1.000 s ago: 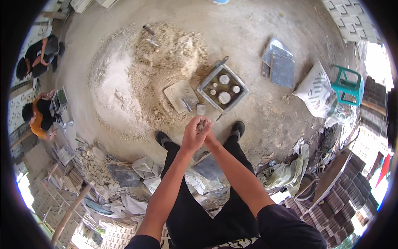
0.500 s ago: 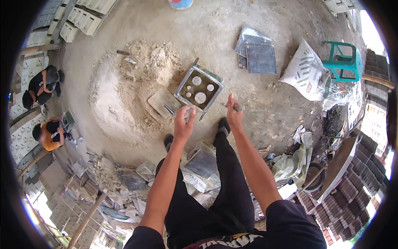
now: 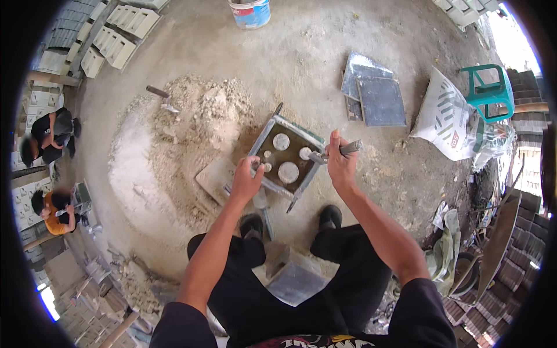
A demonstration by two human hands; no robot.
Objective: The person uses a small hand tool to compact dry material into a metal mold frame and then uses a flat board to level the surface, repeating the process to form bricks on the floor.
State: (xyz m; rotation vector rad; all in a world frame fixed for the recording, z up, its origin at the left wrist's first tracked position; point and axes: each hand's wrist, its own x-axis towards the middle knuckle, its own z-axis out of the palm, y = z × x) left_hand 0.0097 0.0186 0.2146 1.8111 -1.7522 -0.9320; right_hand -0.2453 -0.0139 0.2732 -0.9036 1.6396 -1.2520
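Observation:
A square metal mould (image 3: pixel 272 124) stands on the ground before me, with pale round discs (image 3: pixel 288 172) of several sizes set in its brown interior. My left hand (image 3: pixel 247 181) is at the mould's left corner, its fingers and thumb bent around the rim. In my right hand (image 3: pixel 342 165), just off the right side of the mould, is a grey-handled trowel (image 3: pixel 351 147); its metal end points toward the mould's inside, and its blade's shape is not clear. Partly under my left forearm lies a flat pale board (image 3: pixel 212 180).
Left of the mould rises a heap of pale sandy powder (image 3: pixel 203 107) with a trowel (image 3: pixel 158 91) stuck in it. Dark flat plates (image 3: pixel 381 101), a white sack (image 3: pixel 444 116) and a green stool (image 3: pixel 487 93) stand right. A bucket (image 3: pixel 252 14) is far ahead. Two people (image 3: pixel 58 211) sit at far left.
My left hand has come to the mould's corner. The trowel's metal end in my right hand now reaches the mould's right side. My knees have bent wider and the view has shifted.

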